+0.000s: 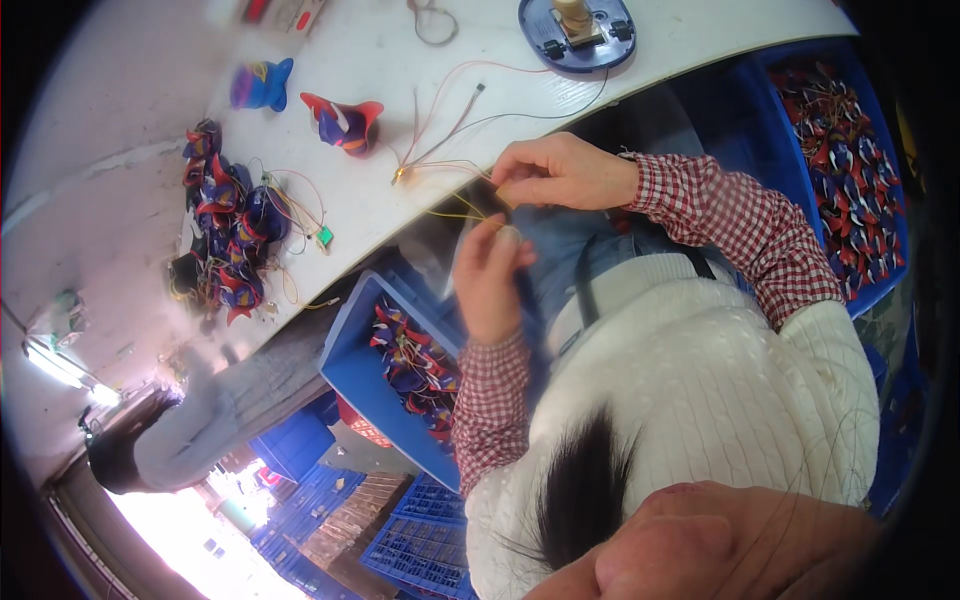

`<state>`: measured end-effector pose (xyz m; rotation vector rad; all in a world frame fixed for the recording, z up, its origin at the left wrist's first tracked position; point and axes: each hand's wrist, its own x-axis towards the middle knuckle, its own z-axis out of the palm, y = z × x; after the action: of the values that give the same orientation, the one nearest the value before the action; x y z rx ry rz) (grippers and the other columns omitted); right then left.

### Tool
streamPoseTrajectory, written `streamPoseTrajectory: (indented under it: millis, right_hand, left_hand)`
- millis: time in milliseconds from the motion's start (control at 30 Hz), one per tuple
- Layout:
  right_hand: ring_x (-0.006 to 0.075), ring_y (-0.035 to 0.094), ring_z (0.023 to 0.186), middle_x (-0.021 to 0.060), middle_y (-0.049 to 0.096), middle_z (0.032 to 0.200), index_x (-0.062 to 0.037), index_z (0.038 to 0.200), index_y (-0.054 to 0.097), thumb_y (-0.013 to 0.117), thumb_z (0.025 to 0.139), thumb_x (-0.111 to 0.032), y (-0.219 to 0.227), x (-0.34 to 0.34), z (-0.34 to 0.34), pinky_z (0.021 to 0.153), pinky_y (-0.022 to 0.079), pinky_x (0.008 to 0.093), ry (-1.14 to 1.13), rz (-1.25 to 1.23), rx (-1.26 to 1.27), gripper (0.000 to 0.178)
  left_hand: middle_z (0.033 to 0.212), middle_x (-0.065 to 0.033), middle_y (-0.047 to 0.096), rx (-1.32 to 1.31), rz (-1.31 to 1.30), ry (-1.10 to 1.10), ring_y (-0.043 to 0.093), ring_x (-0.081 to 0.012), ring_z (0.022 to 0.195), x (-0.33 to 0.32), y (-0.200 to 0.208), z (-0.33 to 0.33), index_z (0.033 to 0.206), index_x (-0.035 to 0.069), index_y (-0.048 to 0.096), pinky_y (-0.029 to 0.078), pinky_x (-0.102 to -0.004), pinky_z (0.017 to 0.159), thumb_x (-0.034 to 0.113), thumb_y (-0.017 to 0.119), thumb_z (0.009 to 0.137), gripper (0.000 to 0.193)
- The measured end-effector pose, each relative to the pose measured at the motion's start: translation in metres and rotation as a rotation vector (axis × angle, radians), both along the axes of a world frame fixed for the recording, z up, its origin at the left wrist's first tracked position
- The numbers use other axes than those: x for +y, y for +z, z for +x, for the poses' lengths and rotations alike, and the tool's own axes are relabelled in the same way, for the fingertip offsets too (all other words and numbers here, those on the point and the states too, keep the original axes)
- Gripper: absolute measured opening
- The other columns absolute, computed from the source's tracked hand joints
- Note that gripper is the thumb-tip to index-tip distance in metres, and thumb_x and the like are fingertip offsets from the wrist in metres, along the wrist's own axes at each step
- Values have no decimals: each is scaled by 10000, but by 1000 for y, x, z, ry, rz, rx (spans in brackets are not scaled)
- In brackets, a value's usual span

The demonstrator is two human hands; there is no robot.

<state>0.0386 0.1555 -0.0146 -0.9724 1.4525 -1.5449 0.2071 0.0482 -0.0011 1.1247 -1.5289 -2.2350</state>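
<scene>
Thin yellow wires (455,214) run to the fingertips of my left hand (490,278), which is closed in a pinch just off the table's front edge. Close above it, my right hand (562,172) is closed too, pinching the ends of thin wires (447,163) that come across the tabletop. Small details between the fingertips are blurred. Those wires lead back to a small yellowish part (401,174) on the table edge. Beyond it sits a red and purple molded piece (345,124). A dark connector (480,88) ends one of the wires.
An oval blue device (545,50) with a spool-like post lies on the white table (400,245). Several wired molded pieces (225,215) are heaped at left, near a blue cup-like piece (262,85). Blue bins of similar pieces stand left (345,335) and right (812,200). Another person (235,400) is at left.
</scene>
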Motion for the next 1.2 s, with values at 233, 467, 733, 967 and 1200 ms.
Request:
streamPoseTrajectory:
  millis: [233, 467, 733, 967, 1200]
  right_hand:
    - [69, 466, 630, 2, 555, 756, -45, 952, 571, 608, 859, -94, -5, -3, 6, 567, 390, 174, -56, -4, 3, 112]
    - [73, 465, 639, 15, 555, 784, -55, 904, 537, 621, 847, -71, -1, -1, 8, 576, 397, 183, -21, 34, 30, 102]
    - [84, 466, 634, 21, 562, 785, -55, 900, 537, 623, 837, -45, -9, -3, 12, 581, 398, 194, -21, 42, 52, 107]
    - [92, 471, 627, 34, 569, 783, -50, 899, 534, 615, 833, -32, -9, -3, 15, 583, 401, 197, -42, 24, 169, 106]
    - [119, 465, 588, 37, 551, 713, -34, 872, 531, 620, 826, -56, -10, -3, 19, 544, 401, 230, -77, 1, 263, 103]
  left_hand:
    - [906, -101, 618, 56, 85, 6, 626, -164, 723, -1, -5, -5, 1132, -41, 546, 526, -213, 639, 62, 601, 885, 273]
    - [827, -79, 606, 130, 178, 44, 613, -138, 655, -2, -11, -13, 1032, -26, 575, 505, -194, 556, 101, 578, 909, 177]
    - [830, -73, 574, 82, 147, -24, 574, -147, 660, -7, -20, -15, 954, 3, 577, 474, -209, 551, 139, 575, 876, 156]
    - [740, -50, 582, 105, 194, 28, 602, -116, 566, -7, -19, -17, 916, 21, 572, 459, -166, 456, 115, 567, 918, 94]
    - [775, -59, 574, 84, 197, 12, 584, -127, 597, -9, -21, -15, 928, 20, 574, 456, -180, 480, 126, 577, 890, 113]
